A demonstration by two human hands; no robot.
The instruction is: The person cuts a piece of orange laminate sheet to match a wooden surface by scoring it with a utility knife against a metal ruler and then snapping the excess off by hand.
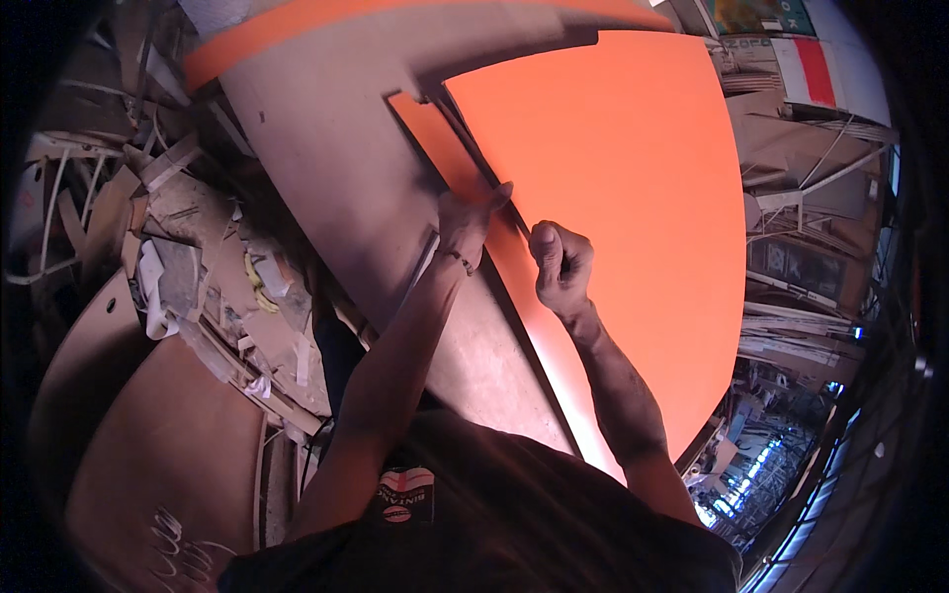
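A narrow orange strip [443, 148] runs slantwise from the upper middle down toward my body, along the left edge of a large orange sheet [643, 168]. My left hand [467, 222] is wrapped over the strip, thumb toward the sheet; its other fingers are mostly hidden. My right hand [560, 265] is closed in a fist over the sheet's left edge, thumb on top. Whatever it may hold is hidden inside the fingers. A thin grey straight-edged piece [420, 262] shows beside my left wrist, partly covered by it.
Strip and sheet lie on a broad pale brown board [326, 178]. Offcuts and scraps [183, 217] litter the left side. Curved brown panels [163, 435] stand at lower left. Stacked boards [801, 336] and a metal frame [801, 198] are at right.
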